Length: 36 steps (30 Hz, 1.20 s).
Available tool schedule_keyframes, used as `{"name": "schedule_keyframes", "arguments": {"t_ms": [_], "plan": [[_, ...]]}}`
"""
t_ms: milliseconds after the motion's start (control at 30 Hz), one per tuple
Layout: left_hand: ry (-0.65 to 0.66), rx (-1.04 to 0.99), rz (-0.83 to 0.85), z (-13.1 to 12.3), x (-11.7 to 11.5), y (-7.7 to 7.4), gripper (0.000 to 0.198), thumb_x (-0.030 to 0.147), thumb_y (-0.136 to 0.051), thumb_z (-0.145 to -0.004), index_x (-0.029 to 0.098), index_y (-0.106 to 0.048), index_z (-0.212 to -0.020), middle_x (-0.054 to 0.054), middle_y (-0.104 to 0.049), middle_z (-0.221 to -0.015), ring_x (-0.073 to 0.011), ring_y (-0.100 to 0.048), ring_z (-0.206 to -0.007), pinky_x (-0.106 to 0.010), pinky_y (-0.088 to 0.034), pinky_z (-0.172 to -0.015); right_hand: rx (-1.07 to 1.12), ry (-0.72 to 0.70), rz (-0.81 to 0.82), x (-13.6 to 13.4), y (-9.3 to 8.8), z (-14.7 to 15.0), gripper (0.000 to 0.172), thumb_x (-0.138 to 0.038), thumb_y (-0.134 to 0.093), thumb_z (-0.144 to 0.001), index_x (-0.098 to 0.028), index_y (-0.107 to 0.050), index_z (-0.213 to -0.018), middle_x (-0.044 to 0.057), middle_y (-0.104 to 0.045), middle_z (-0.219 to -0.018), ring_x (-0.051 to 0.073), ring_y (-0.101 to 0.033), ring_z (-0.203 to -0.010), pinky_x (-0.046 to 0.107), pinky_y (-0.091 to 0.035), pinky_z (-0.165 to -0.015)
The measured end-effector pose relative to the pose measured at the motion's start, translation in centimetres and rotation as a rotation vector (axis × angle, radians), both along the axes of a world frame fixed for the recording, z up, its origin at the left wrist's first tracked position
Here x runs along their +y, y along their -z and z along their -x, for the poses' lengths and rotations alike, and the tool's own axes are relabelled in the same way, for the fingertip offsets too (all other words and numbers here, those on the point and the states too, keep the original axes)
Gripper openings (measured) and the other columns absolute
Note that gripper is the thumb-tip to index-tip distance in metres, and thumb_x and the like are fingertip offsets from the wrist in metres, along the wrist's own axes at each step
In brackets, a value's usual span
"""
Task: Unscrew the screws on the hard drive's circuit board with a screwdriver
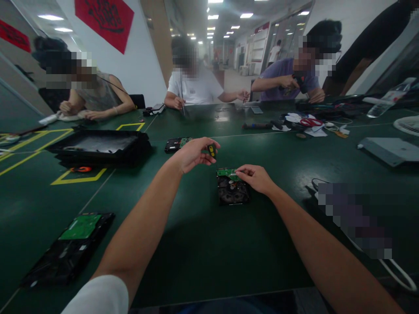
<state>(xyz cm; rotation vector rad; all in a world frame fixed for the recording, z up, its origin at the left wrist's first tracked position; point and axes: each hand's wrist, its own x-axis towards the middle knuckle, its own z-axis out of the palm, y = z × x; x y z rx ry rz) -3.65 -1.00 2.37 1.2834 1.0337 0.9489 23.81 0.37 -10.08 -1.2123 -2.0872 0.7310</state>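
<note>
In front of me a hard drive [233, 194] lies on the green table, its green circuit board [225, 174] facing up along the far end. My left hand [197, 155] is closed around the black and yellow handle of a screwdriver [212, 151], whose thin shaft points down at the board's far left corner. My right hand [257, 176] pinches or presses the right edge of the circuit board; its fingertips partly cover that edge. Whether the board is loose from the drive I cannot tell.
Another hard drive [70, 248] lies at the near left, and a third drive [176, 144] sits just beyond my left hand. Black trays [101, 146] are stacked at left. A grey metal box [389, 150], a bottle [391, 98] and cables are right. Several people sit opposite.
</note>
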Motion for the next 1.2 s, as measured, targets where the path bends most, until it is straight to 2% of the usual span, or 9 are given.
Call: {"name": "schedule_keyframes", "arguments": {"t_ms": [400,800,900,1067,1200], "plan": [[0.006,-0.016,-0.029,-0.11,-0.15,-0.16,0.03,0.04,-0.063,-0.085,0.017,-0.066,-0.103,-0.014,-0.075,-0.102,-0.0154,-0.066,-0.061,-0.027,-0.05,-0.055,-0.022,0.004,-0.015,-0.27,-0.26,0.08,0.031,-0.048,-0.063,-0.093,-0.024,-0.077,-0.107,-0.001,-0.061,-0.068,0.014,-0.049,-0.062,0.027,-0.034,-0.06],[-0.048,0.01,-0.072,-0.01,0.5,0.59,0.03,0.041,-0.064,-0.085,0.016,-0.073,-0.098,-0.008,-0.069,-0.095,-0.0103,-0.059,-0.059,-0.022,-0.045,-0.052,-0.042,0.011,-0.022,-0.44,-0.57,0.14,0.024,-0.04,-0.065,-0.093,-0.024,-0.078,-0.106,-0.001,-0.062,-0.069,0.013,-0.05,-0.062,0.027,-0.034,-0.062],[-0.027,0.029,-0.074,-0.21,0.18,0.45,0.031,0.041,-0.065,-0.085,0.015,-0.074,-0.098,-0.008,-0.069,-0.093,-0.01,-0.058,-0.057,-0.022,-0.043,-0.049,-0.045,0.006,-0.023,-0.46,-0.63,0.14,0.024,-0.04,-0.065,-0.092,-0.025,-0.077,-0.106,-0.001,-0.063,-0.07,0.013,-0.052,-0.063,0.027,-0.034,-0.062],[0.024,0.004,-0.053,-0.59,-0.31,0.16,0.031,0.041,-0.068,-0.084,0.016,-0.068,-0.102,-0.011,-0.073,-0.104,-0.0114,-0.061,-0.055,-0.024,-0.042,-0.046,-0.029,0.012,-0.021,-0.33,-0.33,0.16,0.024,-0.041,-0.064,-0.093,-0.025,-0.077,-0.105,-0.001,-0.064,-0.071,0.014,-0.052,-0.063,0.027,-0.034,-0.061],[0.051,-0.037,-0.028,-0.65,-0.25,0.18,0.028,0.04,-0.069,-0.083,0.016,-0.063,-0.098,-0.014,-0.075,-0.106,-0.013,-0.063,-0.055,-0.025,-0.043,-0.045,-0.027,0.008,-0.014,-0.27,-0.23,0.13,0.025,-0.042,-0.064,-0.092,-0.025,-0.077,-0.106,0.0,-0.065,-0.071,0.014,-0.051,-0.064,0.027,-0.035,-0.061]]}}
